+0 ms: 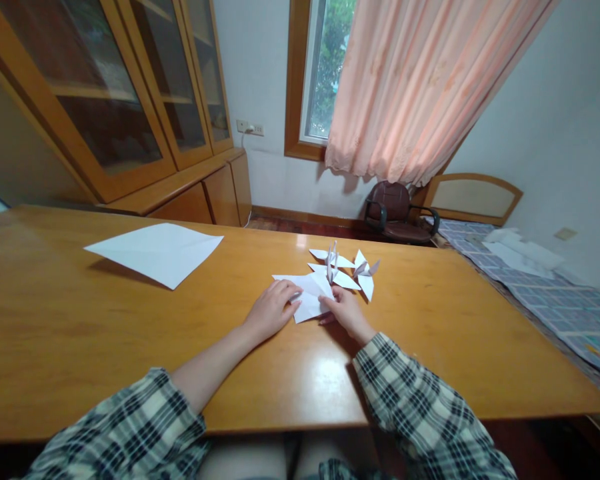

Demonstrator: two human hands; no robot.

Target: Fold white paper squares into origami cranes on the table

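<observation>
A partly folded piece of white paper [310,297] lies on the table in front of me, with creases and pointed corners. My left hand [274,305] presses on its left side, fingers bent over the edge. At the right side, my right hand [347,310] pinches the paper, thumb on top and the other fingers mostly hidden beneath. Just beyond the paper stand folded paper cranes: one [333,267] is close behind it, partly overlapped by another's wings, and one more [365,272] sits to the right.
A large white paper sheet [157,253] lies on the left of the wooden table [130,333], one side slightly raised. Beyond are a glass-door cabinet [175,100], a brown armchair [393,207] and a pink curtain [420,87]. A bed [525,273] with papers stands at the right.
</observation>
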